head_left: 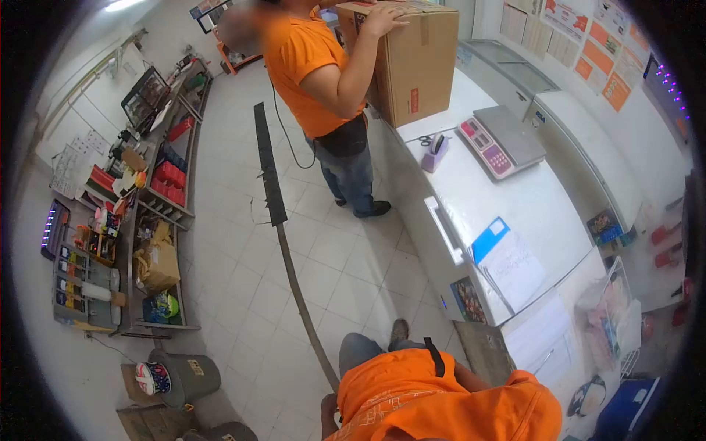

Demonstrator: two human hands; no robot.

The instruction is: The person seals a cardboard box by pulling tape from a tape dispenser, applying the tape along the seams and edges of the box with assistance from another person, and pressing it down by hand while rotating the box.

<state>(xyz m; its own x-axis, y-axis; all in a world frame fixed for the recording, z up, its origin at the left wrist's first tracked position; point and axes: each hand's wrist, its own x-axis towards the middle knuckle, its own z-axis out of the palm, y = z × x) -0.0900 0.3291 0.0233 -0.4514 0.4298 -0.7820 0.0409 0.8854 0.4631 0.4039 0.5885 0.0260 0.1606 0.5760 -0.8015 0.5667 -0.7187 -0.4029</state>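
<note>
At the lower edge hangs my left hand (pixel 329 411), beside my orange shirt (pixel 397 382) and over the tiled floor; its fingers are too unclear to read. Of my right arm (pixel 469 378) only a short stretch shows below the sleeve, and the hand itself is hidden. Closest to that arm are a brown board (pixel 482 349) leaning by the white freezer and some written papers (pixel 540 338) on the white top. Farther along, a co-worker (pixel 309 66) in an orange shirt rests a hand (pixel 384 22) on a large cardboard box (pixel 419 70).
On the white top lie a pink scale (pixel 487 147), a tape dispenser (pixel 435 153), scissors (pixel 425 140) and a clipboard (pixel 507 257). Cluttered shelves (pixel 165 176) line the left wall. A grey bin (pixel 195 378) stands lower left. Dark tape (pixel 271 169) runs along the floor.
</note>
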